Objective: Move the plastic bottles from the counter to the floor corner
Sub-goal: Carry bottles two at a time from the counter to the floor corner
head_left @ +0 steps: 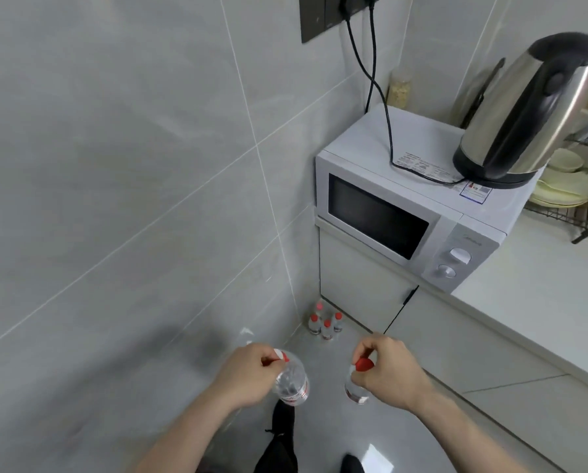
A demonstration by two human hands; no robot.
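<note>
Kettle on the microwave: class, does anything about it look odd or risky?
Yes. The kettle stands on top of the microwave, near its right edge, and its black cord trails loose across the top. An odd perch, perhaps easily snagged.

the person has 2 bare forearms with no sleeves in sight, dark trousers (278,452) and black shoes (283,416), 1 with laces showing.
</note>
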